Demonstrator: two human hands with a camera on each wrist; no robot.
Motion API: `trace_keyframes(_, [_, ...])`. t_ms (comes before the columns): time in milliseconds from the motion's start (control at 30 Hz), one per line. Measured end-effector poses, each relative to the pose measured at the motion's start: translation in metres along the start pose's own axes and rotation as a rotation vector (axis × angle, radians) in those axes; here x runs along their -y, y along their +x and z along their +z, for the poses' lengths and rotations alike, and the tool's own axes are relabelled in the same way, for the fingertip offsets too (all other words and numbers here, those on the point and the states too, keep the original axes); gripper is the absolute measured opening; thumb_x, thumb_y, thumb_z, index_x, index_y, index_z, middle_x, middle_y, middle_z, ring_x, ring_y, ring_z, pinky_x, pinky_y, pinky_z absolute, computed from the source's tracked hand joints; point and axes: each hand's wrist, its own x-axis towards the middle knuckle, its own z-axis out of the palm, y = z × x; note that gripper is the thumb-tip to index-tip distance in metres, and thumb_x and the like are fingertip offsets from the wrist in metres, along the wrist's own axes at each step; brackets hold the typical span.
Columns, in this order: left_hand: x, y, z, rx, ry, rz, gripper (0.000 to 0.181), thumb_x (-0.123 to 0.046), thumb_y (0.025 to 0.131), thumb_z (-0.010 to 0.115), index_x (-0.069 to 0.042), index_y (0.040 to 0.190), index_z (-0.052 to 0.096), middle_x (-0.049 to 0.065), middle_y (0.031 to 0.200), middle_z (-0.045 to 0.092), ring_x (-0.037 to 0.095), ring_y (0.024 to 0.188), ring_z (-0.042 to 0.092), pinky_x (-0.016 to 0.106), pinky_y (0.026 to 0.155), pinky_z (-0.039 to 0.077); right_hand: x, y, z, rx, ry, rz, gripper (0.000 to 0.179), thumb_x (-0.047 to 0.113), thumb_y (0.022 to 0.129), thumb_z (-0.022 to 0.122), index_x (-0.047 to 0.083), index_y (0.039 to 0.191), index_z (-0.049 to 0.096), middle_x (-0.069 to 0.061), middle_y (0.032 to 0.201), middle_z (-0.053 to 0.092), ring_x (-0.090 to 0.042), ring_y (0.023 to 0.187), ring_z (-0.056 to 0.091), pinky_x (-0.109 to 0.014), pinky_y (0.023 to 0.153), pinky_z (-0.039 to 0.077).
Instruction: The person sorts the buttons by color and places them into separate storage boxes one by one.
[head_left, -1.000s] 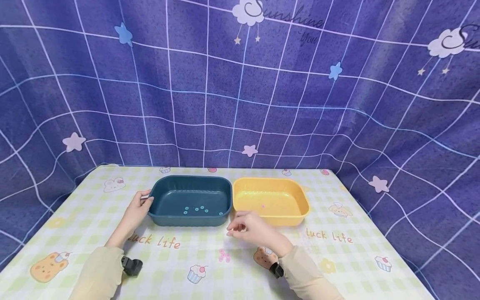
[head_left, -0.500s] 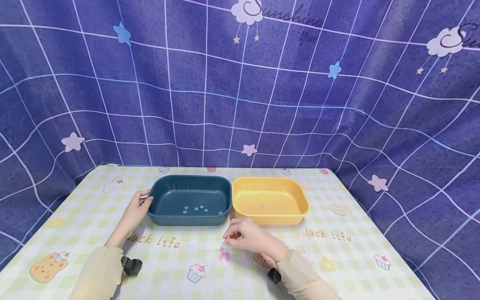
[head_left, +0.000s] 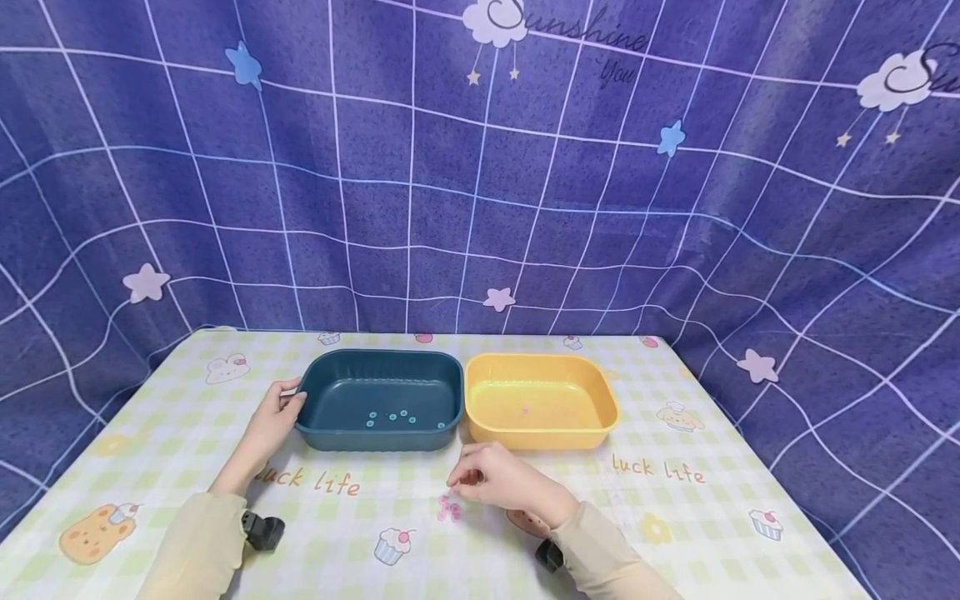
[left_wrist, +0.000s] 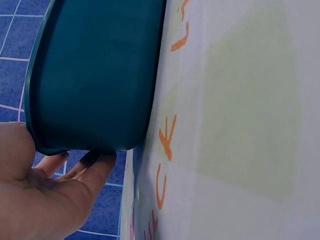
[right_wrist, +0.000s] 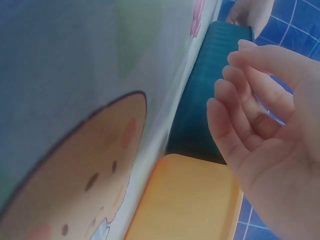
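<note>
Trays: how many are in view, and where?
2. The teal tray is at the left, with the left hand at its outer end; the yellow tray is beside it, to the right. No others show.

The dark teal tray (head_left: pixel 378 441), oblong with rounded corners, sits upright, the left hand (head_left: pixel 274 419) holding its nine o'clock end; six small teal discs (head_left: pixel 393 417) dot its floor toward six o'clock. Just beside, at three o'clock, a matching yellow tray (head_left: pixel 542 439) holds one pink disc (head_left: pixel 525 411). More pink discs (head_left: pixel 454 507) cluster at the right hand's (head_left: pixel 495 475) eight o'clock.
</note>
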Motion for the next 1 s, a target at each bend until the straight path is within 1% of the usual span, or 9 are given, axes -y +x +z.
trace_keyframes(333, [0.0015,-0.001,-0.0003,0.011,-0.005,0.002,0.052,-0.03,0.103,0.029,0.004,0.142,0.024,0.033,0.139,0.038,0.04,0.127,0.041,0.049,0.1,0.039,-0.0024,-0.0026,0.0011,0.061,0.013,0.04,0.009,0.01,0.084,0.069,0.007,0.09,0.074,0.003,0.08,0.062,0.003,0.07,0.05,-0.009,0.067,0.045])
trace_keyframes(433, [0.0008,-0.0004,-0.001,0.009,0.002,0.011,0.052,-0.03,0.103,0.029,0.005,0.141,0.025,0.031,0.141,0.036,0.039,0.127,0.041,0.047,0.099,0.04,-0.0042,-0.0027,0.0015,0.075,0.009,0.057,0.009,0.011,0.084,0.069,0.008,0.09,0.075,0.006,0.08,0.061,0.004,0.069,0.049,-0.009,0.066,0.045])
trace_keyframes(500, [0.0,0.0001,-0.0013,0.006,0.007,0.019,0.052,-0.03,0.103,0.03,0.005,0.141,0.026,0.03,0.142,0.035,0.039,0.126,0.041,0.043,0.097,0.041,-0.0053,-0.0026,0.0015,0.082,-0.002,0.064,0.008,0.012,0.084,0.069,0.009,0.09,0.075,0.007,0.08,0.06,0.004,0.069,0.049,-0.009,0.066,0.045])
trace_keyframes(667, [0.0002,0.0018,-0.0013,0.001,0.013,0.02,0.051,-0.029,0.103,0.031,0.005,0.14,0.027,0.03,0.142,0.036,0.039,0.126,0.042,0.038,0.094,0.043,-0.0069,-0.0018,0.0015,0.12,-0.04,0.082,0.008,0.01,0.084,0.069,0.011,0.088,0.075,0.006,0.08,0.063,0.005,0.07,0.05,-0.009,0.066,0.045])
trace_keyframes(800, [0.0015,0.0023,-0.0015,-0.001,0.013,0.014,0.051,-0.029,0.103,0.031,0.004,0.141,0.027,0.03,0.142,0.037,0.038,0.126,0.043,0.04,0.096,0.043,-0.0071,-0.0012,0.0021,0.152,-0.058,0.092,0.009,0.006,0.082,0.069,0.01,0.088,0.075,0.004,0.082,0.065,0.005,0.07,0.051,-0.008,0.067,0.045])
trace_keyframes(900, [0.0016,0.002,-0.0019,0.001,0.013,0.011,0.051,-0.029,0.103,0.03,0.003,0.142,0.026,0.03,0.139,0.04,0.038,0.125,0.044,0.039,0.094,0.043,-0.008,-0.0004,0.0036,0.156,-0.057,0.089,0.01,0.006,0.081,0.069,0.01,0.088,0.075,0.004,0.081,0.065,0.005,0.07,0.053,-0.008,0.066,0.045])
trace_keyframes(967, [0.0017,0.0021,-0.0019,0.003,0.006,0.008,0.051,-0.029,0.103,0.03,0.003,0.142,0.026,0.032,0.137,0.042,0.039,0.124,0.044,0.036,0.092,0.043,-0.0087,0.0003,0.0049,0.155,-0.054,0.085,0.01,0.006,0.081,0.07,0.01,0.088,0.075,0.004,0.081,0.064,0.005,0.07,0.053,-0.008,0.066,0.045])
trace_keyframes(1000, [0.0016,0.002,-0.002,0.004,0.005,0.008,0.052,-0.03,0.103,0.03,0.003,0.142,0.026,0.032,0.135,0.043,0.039,0.124,0.045,0.032,0.09,0.044,-0.0091,0.0006,0.0054,0.154,-0.049,0.085,0.01,0.006,0.08,0.07,0.01,0.088,0.075,0.004,0.08,0.064,0.004,0.07,0.053,-0.008,0.066,0.045])
